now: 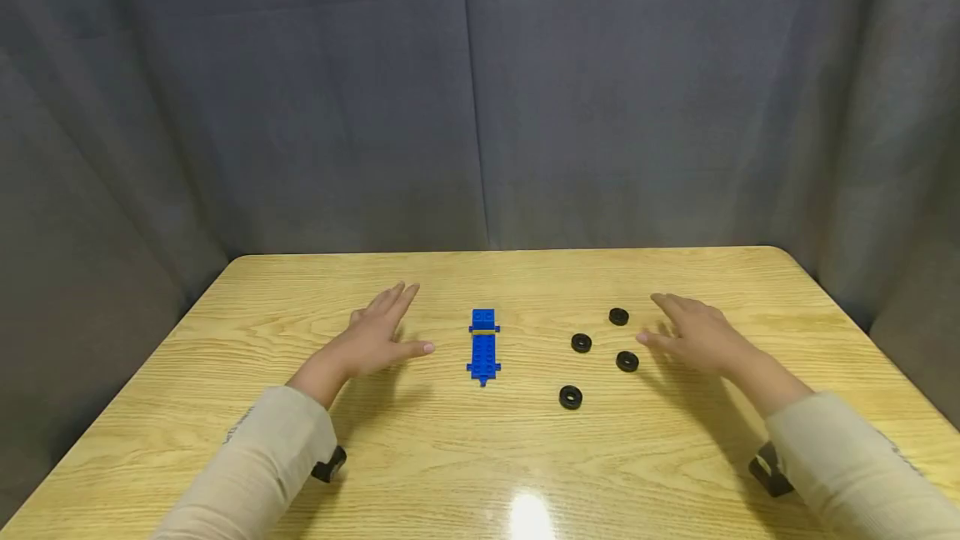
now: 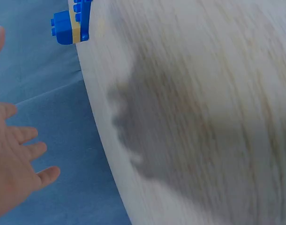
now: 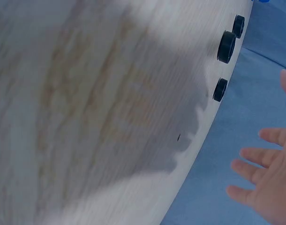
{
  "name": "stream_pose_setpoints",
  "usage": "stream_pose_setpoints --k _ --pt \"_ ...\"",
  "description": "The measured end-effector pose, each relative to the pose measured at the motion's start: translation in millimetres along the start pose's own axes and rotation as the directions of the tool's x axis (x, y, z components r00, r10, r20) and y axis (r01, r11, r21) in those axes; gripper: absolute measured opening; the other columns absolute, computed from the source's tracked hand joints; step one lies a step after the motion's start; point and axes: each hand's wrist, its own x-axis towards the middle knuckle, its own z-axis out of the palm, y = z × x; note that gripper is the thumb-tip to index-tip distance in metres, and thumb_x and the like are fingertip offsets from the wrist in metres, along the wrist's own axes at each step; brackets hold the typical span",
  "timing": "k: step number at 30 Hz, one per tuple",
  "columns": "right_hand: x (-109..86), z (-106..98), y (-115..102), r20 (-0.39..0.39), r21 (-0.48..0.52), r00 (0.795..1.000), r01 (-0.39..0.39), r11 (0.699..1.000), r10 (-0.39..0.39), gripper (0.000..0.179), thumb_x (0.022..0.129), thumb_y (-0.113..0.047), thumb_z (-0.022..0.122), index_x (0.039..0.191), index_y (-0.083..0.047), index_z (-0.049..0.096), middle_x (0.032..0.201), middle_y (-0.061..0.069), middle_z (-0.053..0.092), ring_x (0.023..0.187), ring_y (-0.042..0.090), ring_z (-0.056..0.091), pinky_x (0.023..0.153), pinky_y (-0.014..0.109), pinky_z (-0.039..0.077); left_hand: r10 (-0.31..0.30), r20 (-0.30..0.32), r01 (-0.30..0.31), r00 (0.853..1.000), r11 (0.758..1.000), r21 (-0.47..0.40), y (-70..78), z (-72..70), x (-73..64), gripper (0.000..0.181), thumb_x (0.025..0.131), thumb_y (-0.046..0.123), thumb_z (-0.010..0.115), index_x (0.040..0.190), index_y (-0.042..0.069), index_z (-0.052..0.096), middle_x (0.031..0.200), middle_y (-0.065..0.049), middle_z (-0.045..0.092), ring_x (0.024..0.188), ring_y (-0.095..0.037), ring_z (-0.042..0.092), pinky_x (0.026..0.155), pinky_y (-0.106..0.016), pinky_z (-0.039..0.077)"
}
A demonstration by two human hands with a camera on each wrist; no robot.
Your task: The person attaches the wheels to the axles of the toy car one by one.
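Note:
Both hands hover above the table with nothing in them. My left hand [image 1: 377,337], its fingers spread, is to the left of a blue toy-brick vehicle base [image 1: 483,354]. A block with studs on top [image 1: 483,317] sits at the far end of that base, and small pegs stick out at its sides. In the left wrist view the base [image 2: 85,18] shows a yellow part between blue ones. My right hand [image 1: 699,335], fingers stretched, is just right of several black toy wheels [image 1: 627,361]. One wheel [image 1: 570,397] lies nearer the front; another wheel [image 3: 226,47] shows in the right wrist view.
The wooden table [image 1: 420,448] has rounded far corners. Grey curtains [image 1: 337,107] hang behind it and along both sides. A black device [image 1: 330,465] is strapped under the left sleeve, and another black device [image 1: 770,469] under the right. Light glares on the table's front part.

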Motion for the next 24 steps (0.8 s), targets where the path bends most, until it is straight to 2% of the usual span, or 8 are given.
stream_pose_setpoints --k 4,10,16,24 --pt "1.7 2.2 -1.2 0.044 0.095 0.999 0.003 0.995 -0.008 0.08 0.081 -0.049 0.051 0.129 0.009 0.027 0.125 0.033 0.032 0.112 0.049 0.029 0.089 0.058 0.023 0.006 0.006 -0.005 1.0 1.0 -0.021 0.0 4.0 2.7 0.09 0.074 0.06 0.051 0.14 0.02 0.003 0.143 -0.01 0.003 0.128 -0.03 0.003 0.094 -0.058 0.004" --pt "2.6 5.7 -3.6 0.111 0.203 0.994 -0.009 0.979 -0.013 0.081 0.079 -0.045 0.056 0.13 0.01 0.024 0.126 0.033 0.03 0.11 0.047 0.034 0.088 0.055 0.028 0.037 0.016 -0.037 0.999 0.999 0.007 1.3 10.1 6.1 0.093 0.073 0.056 0.056 0.14 0.02 0.003 0.143 -0.009 0.005 0.127 -0.033 0.009 0.093 -0.059 0.007" --pt "4.4 10.6 -7.2 0.155 0.249 0.988 -0.028 0.968 -0.012 0.08 0.079 -0.043 0.058 0.129 0.01 0.025 0.124 0.034 0.031 0.109 0.047 0.035 0.086 0.054 0.031 0.065 0.029 -0.065 0.997 0.998 0.013 4.8 15.3 10.5 0.094 0.073 0.045 0.064 0.14 0.017 0.005 0.142 -0.01 0.01 0.126 -0.034 0.012 0.092 -0.06 0.008" --pt "5.8 15.2 -7.4 0.152 0.295 0.987 0.001 0.955 -0.048 0.075 0.077 -0.039 0.062 0.126 0.01 0.033 0.117 0.033 0.04 0.105 0.046 0.039 0.082 0.051 0.036 0.054 0.051 -0.054 0.997 0.999 0.008 7.9 23.6 18.2 0.094 0.072 0.044 0.065 0.14 0.021 0.004 0.142 -0.003 0.012 0.127 -0.026 0.012 0.094 -0.058 0.007"
